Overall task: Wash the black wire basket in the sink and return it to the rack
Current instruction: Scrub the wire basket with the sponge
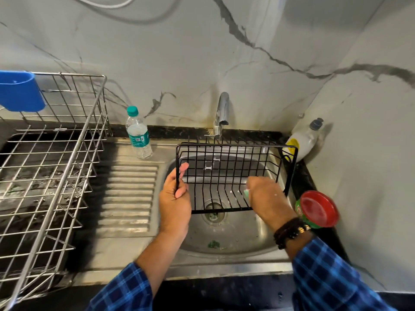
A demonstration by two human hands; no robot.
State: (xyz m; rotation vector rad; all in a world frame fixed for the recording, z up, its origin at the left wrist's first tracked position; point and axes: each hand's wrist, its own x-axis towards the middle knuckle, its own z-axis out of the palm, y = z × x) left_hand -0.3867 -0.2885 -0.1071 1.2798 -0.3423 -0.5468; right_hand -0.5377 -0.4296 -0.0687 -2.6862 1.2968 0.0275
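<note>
Two blue checked sleeves enter from the bottom edge, both cut off by it. The left hand (175, 198) has its fingers clamped on the left end wire of the black wire basket (233, 173), thumb on the near side, fingertips showing through the wires. The right hand (267, 196), with a dark bead bracelet (289, 232) at the wrist, is bent down over the basket's near right corner, its fingers curled together around something pale green (246, 193); most of that thing is hidden by the hand, so I cannot tell what it is. The basket is held above the steel sink (235, 243), over the drain (213, 215). A small green scrap (213, 244) lies in the bowl, too blurred to name. A red-lidded tub (318, 208) stands on the sink's right edge. To the left sits the steel rack (67, 176), cut off by the frame, with a blue holder (21, 90) hooked on its far side. Farther back are a water bottle (138, 133), the tap (221, 113), and a pale soap bottle (305, 138) partly hidden behind the basket's right end.
</note>
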